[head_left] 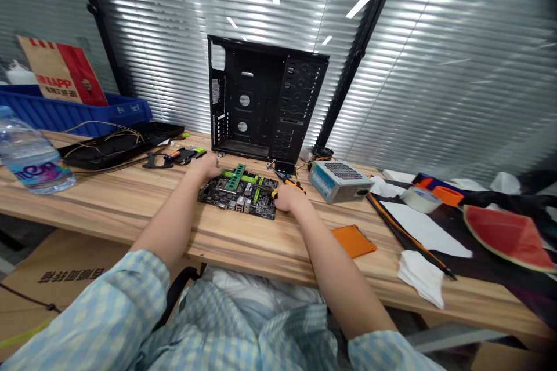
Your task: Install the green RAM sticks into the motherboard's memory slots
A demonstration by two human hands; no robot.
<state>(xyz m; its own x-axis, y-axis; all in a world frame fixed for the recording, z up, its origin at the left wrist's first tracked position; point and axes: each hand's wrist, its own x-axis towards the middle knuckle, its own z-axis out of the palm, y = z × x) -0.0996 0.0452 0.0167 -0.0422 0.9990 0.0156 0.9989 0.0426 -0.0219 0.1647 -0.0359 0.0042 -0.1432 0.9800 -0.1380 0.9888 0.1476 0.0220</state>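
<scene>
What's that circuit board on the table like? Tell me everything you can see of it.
The circuit board is roughly rectangular, mostly black, with lime-green strips and silvery metal sockets along its near edge. It lies flat on the wooden table. A green stick rests across its far part. The left hand is at its far left corner, the right hand at its right edge. Finer markings are too small to read.

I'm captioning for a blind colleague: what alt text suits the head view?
A person's left hand and right hand are at opposite sides of a motherboard with a green memory module on it, on a wooden table. Behind stands a black computer case, a power supply to its right.
</scene>
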